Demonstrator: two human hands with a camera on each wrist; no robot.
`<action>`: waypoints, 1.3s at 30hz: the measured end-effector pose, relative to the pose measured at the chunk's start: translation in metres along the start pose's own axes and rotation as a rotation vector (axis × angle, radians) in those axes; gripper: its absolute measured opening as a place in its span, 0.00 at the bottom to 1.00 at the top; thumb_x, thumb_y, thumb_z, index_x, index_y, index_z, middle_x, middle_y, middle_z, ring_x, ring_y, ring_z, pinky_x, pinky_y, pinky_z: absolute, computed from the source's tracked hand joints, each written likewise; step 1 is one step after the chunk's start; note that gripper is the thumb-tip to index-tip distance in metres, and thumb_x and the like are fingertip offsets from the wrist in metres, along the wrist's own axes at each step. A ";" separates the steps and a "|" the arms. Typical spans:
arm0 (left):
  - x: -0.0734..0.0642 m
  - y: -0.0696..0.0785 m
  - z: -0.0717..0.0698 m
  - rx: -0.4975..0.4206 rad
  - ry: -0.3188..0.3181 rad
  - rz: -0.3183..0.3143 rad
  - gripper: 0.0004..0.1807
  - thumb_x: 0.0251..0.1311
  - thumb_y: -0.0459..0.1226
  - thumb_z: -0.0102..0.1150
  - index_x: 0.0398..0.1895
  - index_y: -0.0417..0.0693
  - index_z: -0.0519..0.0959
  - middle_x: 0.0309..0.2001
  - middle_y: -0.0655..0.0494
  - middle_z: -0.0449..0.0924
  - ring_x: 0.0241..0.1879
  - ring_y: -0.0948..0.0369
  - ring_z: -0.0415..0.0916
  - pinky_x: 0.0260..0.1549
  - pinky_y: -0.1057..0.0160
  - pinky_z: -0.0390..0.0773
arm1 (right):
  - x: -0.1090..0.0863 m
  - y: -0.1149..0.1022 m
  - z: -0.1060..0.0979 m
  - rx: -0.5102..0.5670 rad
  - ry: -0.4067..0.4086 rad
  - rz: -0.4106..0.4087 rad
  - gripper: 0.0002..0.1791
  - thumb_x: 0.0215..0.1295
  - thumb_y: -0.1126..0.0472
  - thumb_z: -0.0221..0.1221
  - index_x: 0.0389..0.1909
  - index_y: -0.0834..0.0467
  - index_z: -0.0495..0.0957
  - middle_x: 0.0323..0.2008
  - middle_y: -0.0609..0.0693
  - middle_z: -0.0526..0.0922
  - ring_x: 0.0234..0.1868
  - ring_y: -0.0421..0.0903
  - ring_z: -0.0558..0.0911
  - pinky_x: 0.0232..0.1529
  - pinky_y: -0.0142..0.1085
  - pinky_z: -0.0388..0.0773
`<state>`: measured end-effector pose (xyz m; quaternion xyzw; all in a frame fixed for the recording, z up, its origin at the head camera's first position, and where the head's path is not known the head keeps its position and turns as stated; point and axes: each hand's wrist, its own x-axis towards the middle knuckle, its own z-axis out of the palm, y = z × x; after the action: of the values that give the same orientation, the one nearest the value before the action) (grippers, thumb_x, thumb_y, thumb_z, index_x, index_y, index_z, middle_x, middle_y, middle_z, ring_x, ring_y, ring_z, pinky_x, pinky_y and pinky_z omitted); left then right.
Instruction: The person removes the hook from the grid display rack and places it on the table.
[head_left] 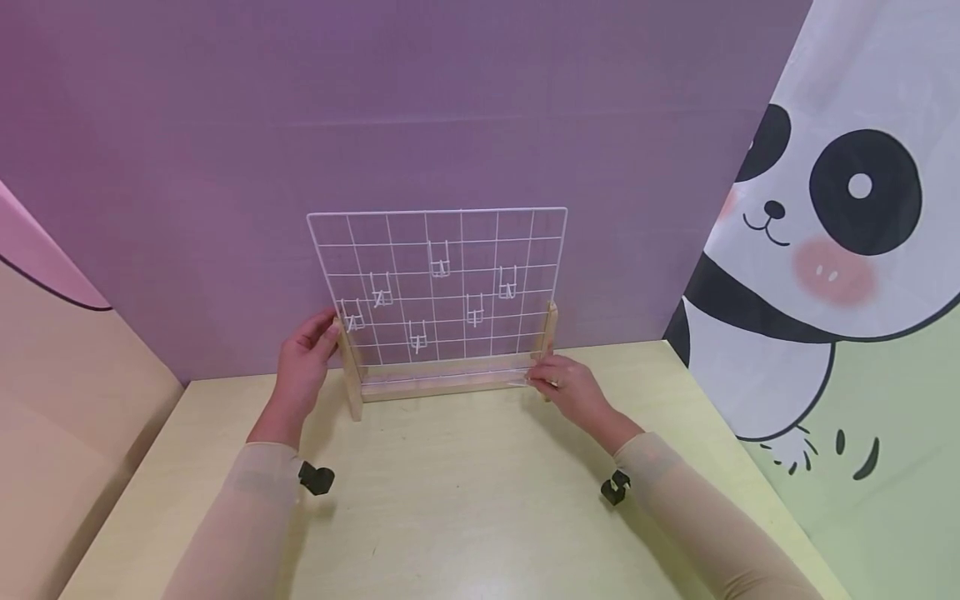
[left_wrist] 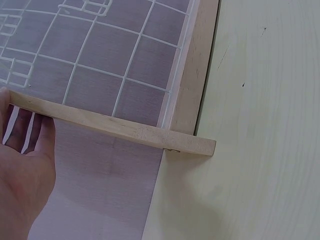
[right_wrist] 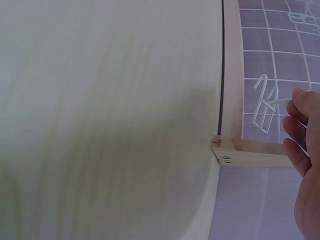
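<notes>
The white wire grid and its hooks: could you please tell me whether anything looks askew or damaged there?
Nothing looks plainly damaged on the wire grid; six hooks hang at staggered spots. Only the hook pinched in the right grip differs: it is turned sideways before the grid, seemingly not hung.

The left hand point(left_wrist: 25, 180) grips a wooden post point(left_wrist: 115, 125) near the left edge, fingers against its side. The post slants down to a wooden rail point(left_wrist: 192, 65), its far end jutting past and a shadow beside it on the table point(left_wrist: 270, 150). 3 white hooks point(left_wrist: 20, 73), partly cropped, hang on a white wire grid point(left_wrist: 124, 77).
</notes>
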<state>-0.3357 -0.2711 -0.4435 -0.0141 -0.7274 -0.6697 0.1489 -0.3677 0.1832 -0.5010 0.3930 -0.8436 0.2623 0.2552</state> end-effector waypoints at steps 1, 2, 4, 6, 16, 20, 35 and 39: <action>0.000 0.000 0.000 -0.002 -0.001 0.001 0.27 0.88 0.41 0.53 0.82 0.40 0.70 0.79 0.42 0.71 0.75 0.58 0.71 0.74 0.61 0.73 | -0.001 0.001 0.001 -0.003 -0.004 -0.001 0.10 0.61 0.73 0.78 0.42 0.63 0.93 0.45 0.57 0.93 0.49 0.57 0.90 0.54 0.52 0.91; 0.000 0.001 0.000 -0.001 -0.001 0.001 0.27 0.88 0.41 0.53 0.82 0.39 0.70 0.79 0.42 0.71 0.75 0.58 0.71 0.74 0.61 0.73 | -0.001 0.001 0.002 -0.011 -0.011 0.000 0.10 0.61 0.73 0.78 0.42 0.63 0.93 0.45 0.56 0.93 0.49 0.57 0.90 0.54 0.52 0.90; 0.000 0.001 0.000 -0.003 0.000 -0.001 0.27 0.88 0.41 0.53 0.82 0.39 0.70 0.79 0.42 0.71 0.75 0.59 0.71 0.74 0.61 0.73 | -0.002 0.002 0.003 -0.023 -0.023 0.001 0.09 0.61 0.73 0.78 0.42 0.63 0.93 0.44 0.56 0.93 0.50 0.57 0.90 0.55 0.52 0.90; -0.001 0.001 0.001 -0.006 0.003 -0.005 0.27 0.88 0.41 0.53 0.82 0.39 0.70 0.78 0.43 0.72 0.74 0.59 0.72 0.74 0.61 0.73 | -0.004 0.003 0.004 -0.023 -0.031 0.000 0.09 0.61 0.73 0.78 0.41 0.63 0.93 0.44 0.55 0.93 0.50 0.57 0.90 0.56 0.52 0.90; 0.000 -0.001 0.000 -0.010 -0.004 -0.029 0.28 0.87 0.41 0.54 0.83 0.41 0.70 0.79 0.43 0.70 0.76 0.57 0.71 0.75 0.59 0.72 | -0.010 0.007 0.008 -0.061 -0.106 0.045 0.08 0.63 0.70 0.78 0.43 0.60 0.94 0.43 0.53 0.93 0.49 0.55 0.89 0.54 0.51 0.90; 0.002 -0.001 0.000 -0.033 -0.002 -0.033 0.27 0.87 0.39 0.53 0.83 0.39 0.69 0.79 0.42 0.70 0.75 0.59 0.71 0.76 0.57 0.72 | -0.011 0.008 0.009 -0.061 -0.127 0.052 0.09 0.64 0.69 0.77 0.44 0.59 0.94 0.44 0.53 0.93 0.49 0.55 0.89 0.55 0.51 0.90; 0.002 -0.001 0.000 -0.008 0.001 -0.015 0.27 0.88 0.40 0.52 0.83 0.40 0.69 0.80 0.41 0.70 0.75 0.58 0.71 0.75 0.60 0.73 | -0.007 0.004 0.009 -0.033 -0.213 0.130 0.05 0.68 0.65 0.76 0.43 0.57 0.95 0.44 0.50 0.94 0.46 0.52 0.91 0.52 0.50 0.90; 0.002 -0.001 0.001 -0.022 0.000 -0.021 0.27 0.88 0.39 0.53 0.83 0.39 0.69 0.80 0.41 0.69 0.75 0.59 0.71 0.76 0.58 0.72 | -0.006 0.002 0.008 0.012 -0.241 0.187 0.05 0.69 0.64 0.76 0.43 0.56 0.95 0.43 0.50 0.95 0.45 0.51 0.91 0.51 0.49 0.90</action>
<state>-0.3378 -0.2708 -0.4438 -0.0081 -0.7200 -0.6792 0.1419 -0.3682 0.1821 -0.5114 0.3430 -0.8993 0.2411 0.1243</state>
